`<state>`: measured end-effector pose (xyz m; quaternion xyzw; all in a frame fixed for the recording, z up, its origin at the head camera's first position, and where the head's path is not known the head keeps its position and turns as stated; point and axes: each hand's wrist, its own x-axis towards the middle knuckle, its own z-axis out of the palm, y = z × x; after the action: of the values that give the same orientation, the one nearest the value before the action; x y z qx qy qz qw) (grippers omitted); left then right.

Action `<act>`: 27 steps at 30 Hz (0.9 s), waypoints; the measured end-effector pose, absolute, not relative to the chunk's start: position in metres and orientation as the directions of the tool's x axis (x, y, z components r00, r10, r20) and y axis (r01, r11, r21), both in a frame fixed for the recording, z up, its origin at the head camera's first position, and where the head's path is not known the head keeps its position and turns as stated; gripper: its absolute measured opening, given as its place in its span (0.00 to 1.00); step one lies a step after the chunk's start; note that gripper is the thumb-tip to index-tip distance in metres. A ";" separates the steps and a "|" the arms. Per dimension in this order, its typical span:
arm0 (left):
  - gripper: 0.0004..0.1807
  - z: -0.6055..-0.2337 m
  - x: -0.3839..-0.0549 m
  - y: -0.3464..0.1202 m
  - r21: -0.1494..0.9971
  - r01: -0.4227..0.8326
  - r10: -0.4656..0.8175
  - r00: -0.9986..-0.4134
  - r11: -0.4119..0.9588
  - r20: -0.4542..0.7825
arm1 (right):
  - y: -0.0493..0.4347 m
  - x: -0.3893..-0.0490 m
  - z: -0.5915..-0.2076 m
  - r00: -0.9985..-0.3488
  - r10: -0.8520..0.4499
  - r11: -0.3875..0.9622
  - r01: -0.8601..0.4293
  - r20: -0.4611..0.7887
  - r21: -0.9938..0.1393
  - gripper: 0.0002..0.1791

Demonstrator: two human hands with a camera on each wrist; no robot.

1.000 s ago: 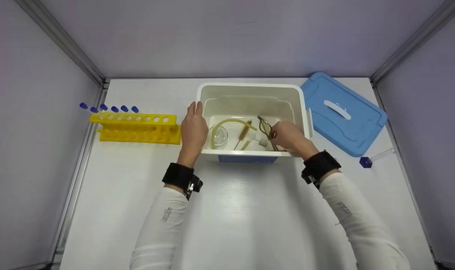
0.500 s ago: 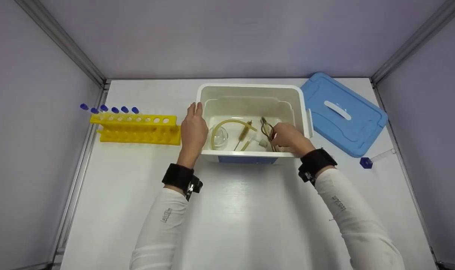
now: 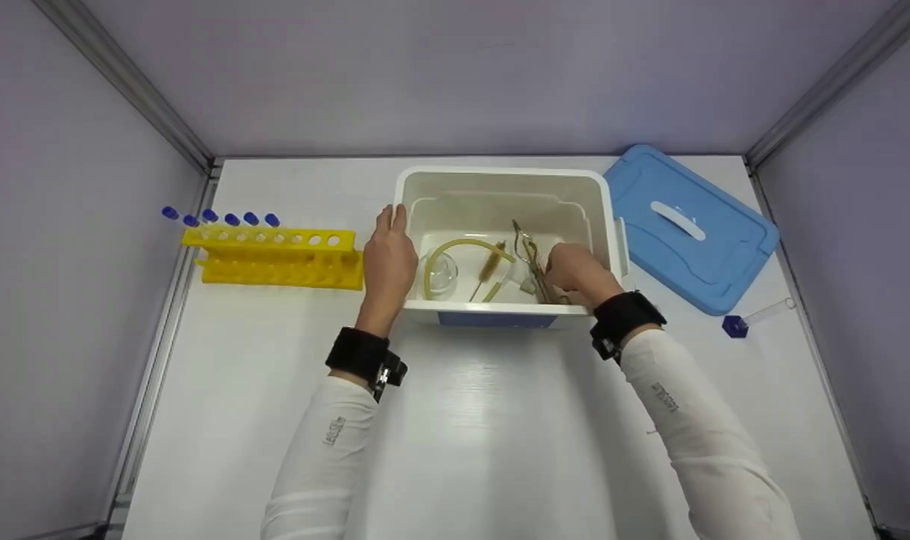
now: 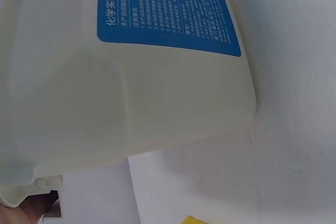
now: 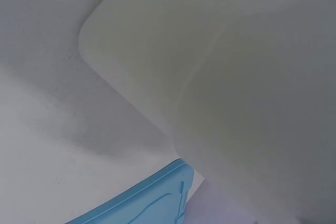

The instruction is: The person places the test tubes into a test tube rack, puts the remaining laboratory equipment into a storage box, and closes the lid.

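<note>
A white plastic storage box [image 3: 500,309] stands upright at the middle of the table. My left hand [image 3: 389,259] holds its left side; in the left wrist view, fingers [image 4: 26,211] show at the box's side handle. Inside the box, my right hand [image 3: 581,274] has its fingers curled at metal tongs [image 3: 526,251], the fingertips partly hidden. Left of the tongs lie a brown bristle brush [image 3: 491,264], a curved yellow rubber tube [image 3: 462,242] and a small stopper [image 3: 528,286]. A round clear glass vessel [image 3: 443,276] sits at the box's left end.
A yellow test tube rack [image 3: 274,277] with several blue-capped tubes [image 3: 232,219] stands on the left. To the right lies the blue lid [image 3: 672,255] with a white handle. A glass cylinder with a blue hexagonal base [image 3: 734,326] lies near the right edge.
My right hand and forearm have shifted slightly left within the box. The metal tongs have turned, their tips now farther back and left. My left hand stays at the box's side.
</note>
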<state>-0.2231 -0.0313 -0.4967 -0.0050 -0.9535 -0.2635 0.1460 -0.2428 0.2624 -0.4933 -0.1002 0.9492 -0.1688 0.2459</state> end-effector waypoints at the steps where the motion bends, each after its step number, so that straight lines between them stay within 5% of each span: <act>1: 0.23 -0.497 -0.223 -0.031 0.500 0.086 -0.067 -0.958 0.862 0.280 | 0.262 -0.242 -0.494 -0.862 -0.269 0.921 -0.100 -0.429 -0.376 0.11; 10: 0.24 -0.495 -0.222 -0.032 0.501 0.077 -0.064 -0.964 0.862 0.259 | 0.263 -0.234 -0.485 -0.899 -0.288 0.890 -0.124 -0.331 -0.438 0.19; 19: 0.24 -0.497 -0.223 -0.038 0.493 0.065 -0.073 -0.964 0.868 0.256 | 0.262 -0.224 -0.464 -0.943 -0.286 0.779 -0.125 -0.171 -0.614 0.18; 27: 0.24 -0.498 -0.225 -0.038 0.505 0.071 -0.075 -0.962 0.860 0.262 | 0.273 -0.213 -0.443 -0.968 -0.250 0.734 -0.188 -0.002 -0.653 0.15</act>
<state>-0.2249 -0.0383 -0.4984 0.0011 -0.9546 -0.2643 0.1377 -0.2131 0.2732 -0.4430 -0.1177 0.9300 -0.3452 0.0448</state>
